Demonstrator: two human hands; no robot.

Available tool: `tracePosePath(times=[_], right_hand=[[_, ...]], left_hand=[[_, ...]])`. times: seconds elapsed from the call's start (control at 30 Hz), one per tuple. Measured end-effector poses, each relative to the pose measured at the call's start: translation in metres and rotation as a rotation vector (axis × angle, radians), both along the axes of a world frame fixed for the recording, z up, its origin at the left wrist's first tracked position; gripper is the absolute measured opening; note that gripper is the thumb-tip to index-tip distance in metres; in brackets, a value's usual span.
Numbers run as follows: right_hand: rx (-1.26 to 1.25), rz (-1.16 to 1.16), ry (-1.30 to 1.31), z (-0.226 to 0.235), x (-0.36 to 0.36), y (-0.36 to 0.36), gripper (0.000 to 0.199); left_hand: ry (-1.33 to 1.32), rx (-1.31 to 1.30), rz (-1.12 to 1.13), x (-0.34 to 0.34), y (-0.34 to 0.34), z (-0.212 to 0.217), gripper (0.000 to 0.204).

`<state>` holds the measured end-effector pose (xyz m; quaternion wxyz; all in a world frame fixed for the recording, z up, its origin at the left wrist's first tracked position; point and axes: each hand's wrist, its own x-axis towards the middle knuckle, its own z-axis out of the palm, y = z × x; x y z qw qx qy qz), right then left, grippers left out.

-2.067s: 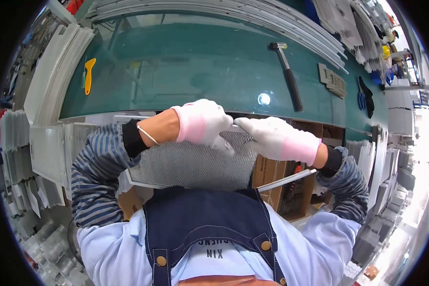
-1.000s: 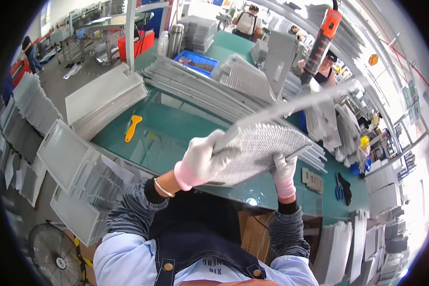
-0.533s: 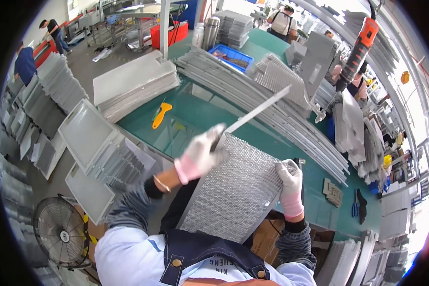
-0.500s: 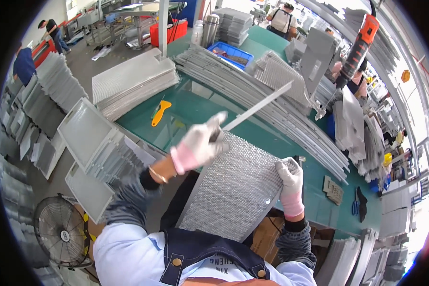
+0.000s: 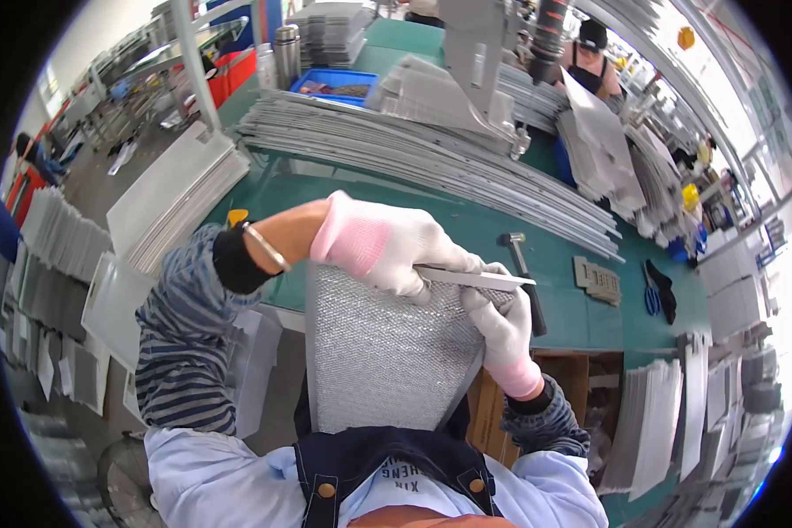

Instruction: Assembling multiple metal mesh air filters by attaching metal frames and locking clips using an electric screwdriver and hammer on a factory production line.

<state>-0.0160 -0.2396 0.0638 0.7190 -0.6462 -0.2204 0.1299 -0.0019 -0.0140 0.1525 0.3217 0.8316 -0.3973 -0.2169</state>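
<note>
A person in white gloves stands at a green workbench (image 5: 396, 220), holding a grey mesh panel (image 5: 383, 361) upright against their chest. The left hand (image 5: 387, 246) is closed over the panel's top edge, gripping a thin metal strip (image 5: 480, 279) that lies along it. The right hand (image 5: 502, 330) clasps the panel's upper right corner. A hammer (image 5: 524, 277) lies on the bench just beyond, with stacks of metal strips (image 5: 431, 158) farther back.

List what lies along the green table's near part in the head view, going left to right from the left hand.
left hand → metal strip → right hand → hammer → grey perforated plate → dark gloves
</note>
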Motion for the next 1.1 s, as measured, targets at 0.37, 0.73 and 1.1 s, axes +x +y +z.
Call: tracePosePath(times=[0.37,0.73,1.1], right_hand=[[-0.008,-0.268,-0.168,-0.036,-0.004,0.022,0.066],[-0.175,-0.424,-0.377,-0.036,-0.005,-0.007,0.057],[0.140,-0.200,-0.180,-0.048,0.016,0.032,0.016]], left_hand=[[0.054,0.018,0.541,-0.021,0.009,-0.033,0.029],[0.076,-0.009,0.369,-0.004,-0.008,-0.031,0.033],[-0.050,0.402,0.338,-0.018,0.000,-0.043,0.060]])
